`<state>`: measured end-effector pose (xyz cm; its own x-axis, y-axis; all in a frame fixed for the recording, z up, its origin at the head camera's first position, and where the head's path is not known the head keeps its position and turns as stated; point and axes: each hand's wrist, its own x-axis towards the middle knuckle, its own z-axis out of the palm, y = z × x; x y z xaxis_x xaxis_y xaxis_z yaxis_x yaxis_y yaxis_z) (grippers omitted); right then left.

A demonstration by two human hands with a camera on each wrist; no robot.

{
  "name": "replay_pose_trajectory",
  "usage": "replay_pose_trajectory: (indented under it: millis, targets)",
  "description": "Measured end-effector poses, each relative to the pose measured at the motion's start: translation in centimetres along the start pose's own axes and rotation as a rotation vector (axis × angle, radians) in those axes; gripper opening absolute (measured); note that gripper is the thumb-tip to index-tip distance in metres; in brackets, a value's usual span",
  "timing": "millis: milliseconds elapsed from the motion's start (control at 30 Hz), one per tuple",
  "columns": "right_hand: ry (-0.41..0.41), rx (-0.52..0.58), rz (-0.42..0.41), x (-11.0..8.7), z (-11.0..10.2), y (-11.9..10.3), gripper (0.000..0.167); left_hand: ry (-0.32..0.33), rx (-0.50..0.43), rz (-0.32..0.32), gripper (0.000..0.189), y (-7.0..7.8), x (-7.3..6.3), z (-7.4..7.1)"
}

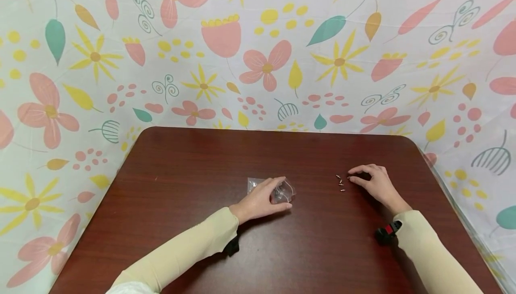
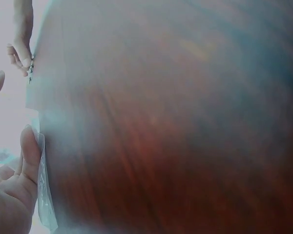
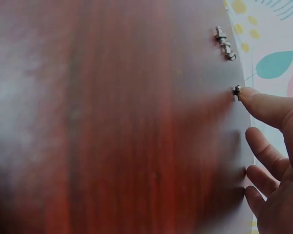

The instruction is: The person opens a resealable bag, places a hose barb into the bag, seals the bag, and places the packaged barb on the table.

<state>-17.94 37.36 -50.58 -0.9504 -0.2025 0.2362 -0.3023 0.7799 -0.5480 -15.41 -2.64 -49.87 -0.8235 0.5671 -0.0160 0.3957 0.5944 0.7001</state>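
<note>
My left hand (image 1: pixel 262 199) lies over a clear plastic bag (image 1: pixel 283 192) near the table's middle. Its thumb and fingers are spread apart, with the bag's rounded rim between them. In the left wrist view the bag (image 2: pixel 45 195) hangs along the fingers. On the right, my right hand (image 1: pixel 376 185) pinches a small silvery metal piece (image 3: pixel 237 92) at the thumb tip; the index finger is hidden behind the thumb in the right wrist view. Several similar small metal pieces (image 1: pixel 341 184) lie in a loose row just left of that hand.
The dark reddish-brown wooden table (image 1: pixel 209 159) has rounded far corners. Behind it and along its sides hangs a white cloth (image 1: pixel 278 25) printed with flowers and leaves. A black strap device with a red part (image 1: pixel 389 230) sits at the right wrist.
</note>
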Motion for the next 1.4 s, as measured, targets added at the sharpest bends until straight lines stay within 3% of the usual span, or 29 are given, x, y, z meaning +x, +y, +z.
replay_pose_trajectory:
  millis: [367, 833, 1400]
  targets:
    - [-0.030, -0.011, 0.049, 0.19, -0.16, -0.53, 0.012, -0.001, -0.008, 0.009, 0.085, -0.01, -0.02, -0.08]
    - [-0.021, -0.048, 0.034, 0.32, -0.06, -0.28, 0.006, -0.004, 0.024, -0.003, 0.086, 0.07, 0.01, -0.06]
    - [-0.026, -0.060, 0.047, 0.18, 0.06, -0.20, 0.005, 0.006, -0.005, 0.009, 0.085, -0.13, 0.02, -0.08]
